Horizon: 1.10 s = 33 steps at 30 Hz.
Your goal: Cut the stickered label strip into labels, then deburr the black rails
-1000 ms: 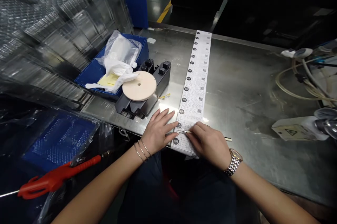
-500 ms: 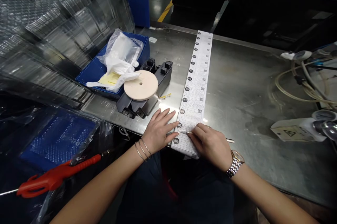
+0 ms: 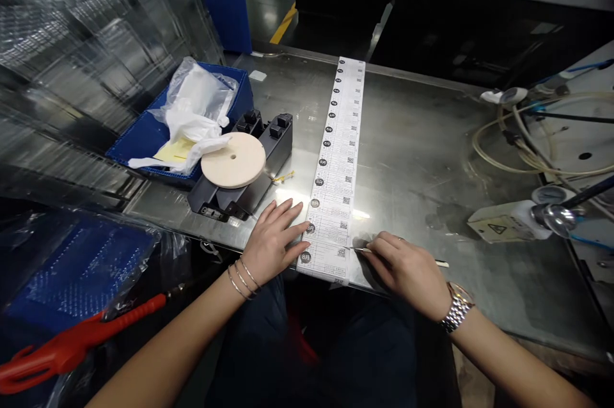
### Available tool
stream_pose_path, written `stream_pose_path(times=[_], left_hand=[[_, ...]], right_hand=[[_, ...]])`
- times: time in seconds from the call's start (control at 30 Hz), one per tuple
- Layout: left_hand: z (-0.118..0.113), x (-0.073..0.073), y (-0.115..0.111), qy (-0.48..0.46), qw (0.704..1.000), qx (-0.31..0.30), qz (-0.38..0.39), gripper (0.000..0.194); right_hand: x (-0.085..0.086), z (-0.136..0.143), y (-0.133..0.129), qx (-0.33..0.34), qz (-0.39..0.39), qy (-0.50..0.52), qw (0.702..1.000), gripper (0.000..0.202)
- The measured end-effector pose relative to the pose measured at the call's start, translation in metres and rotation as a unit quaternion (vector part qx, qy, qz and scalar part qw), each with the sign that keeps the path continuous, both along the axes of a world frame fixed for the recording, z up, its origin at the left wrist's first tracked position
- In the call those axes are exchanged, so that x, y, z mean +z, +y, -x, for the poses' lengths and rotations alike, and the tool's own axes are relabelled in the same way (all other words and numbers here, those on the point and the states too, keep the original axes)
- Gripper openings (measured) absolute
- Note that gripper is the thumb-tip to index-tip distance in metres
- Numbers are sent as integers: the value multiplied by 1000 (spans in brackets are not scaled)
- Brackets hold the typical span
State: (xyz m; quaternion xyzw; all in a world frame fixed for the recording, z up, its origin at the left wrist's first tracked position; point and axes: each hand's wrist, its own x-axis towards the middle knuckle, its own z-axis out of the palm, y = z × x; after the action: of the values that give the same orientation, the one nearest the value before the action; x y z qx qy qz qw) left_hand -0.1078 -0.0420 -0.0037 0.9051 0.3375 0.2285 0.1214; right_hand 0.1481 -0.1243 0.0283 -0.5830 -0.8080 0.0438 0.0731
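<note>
Paper strip (image 3: 330, 194) runs near to far across the metal surface (image 3: 417, 146); likely light, thin, easily torn, so press it flat or take its edges. Your left hand (image 3: 269, 242) is spread at its left edge, gripping nothing; your right hand (image 3: 407, 272) pinches a thin tool (image 3: 357, 249).

The left hand (image 3: 272, 243) touches the label strip (image 3: 333, 168); the right hand (image 3: 410, 274) pinches a slim tool (image 3: 356, 249).

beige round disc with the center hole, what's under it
Dark grey molded parts stick out from beneath the beige round disc, on the metal bench. Their middle stretch is covered by it, so whether anything else lies there cannot be seen.
</note>
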Motion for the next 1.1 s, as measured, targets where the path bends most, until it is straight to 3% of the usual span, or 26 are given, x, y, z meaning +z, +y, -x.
stream_pose_path(times=[0.37, 0.57, 0.73, 0.9, 1.1], left_hand=[[0, -2, 2, 7, 1000, -2, -14, 28], [7, 4, -13, 17, 999, -26, -18, 28], [20, 11, -33, 28, 999, -33, -10, 28], [13, 8, -18, -32, 999, 7, 4, 25], [0, -4, -1, -9, 1000, 27, 0, 27]], right_hand=[[0, -9, -4, -13, 35, 40, 999, 29], [10, 2, 7, -71, 107, 207, 970, 21], [4, 27, 20, -63, 116, 272, 953, 18], [-5, 44, 25, -49, 77, 197, 976, 21], [-4, 57, 28, -12, 22, 60, 998, 25]])
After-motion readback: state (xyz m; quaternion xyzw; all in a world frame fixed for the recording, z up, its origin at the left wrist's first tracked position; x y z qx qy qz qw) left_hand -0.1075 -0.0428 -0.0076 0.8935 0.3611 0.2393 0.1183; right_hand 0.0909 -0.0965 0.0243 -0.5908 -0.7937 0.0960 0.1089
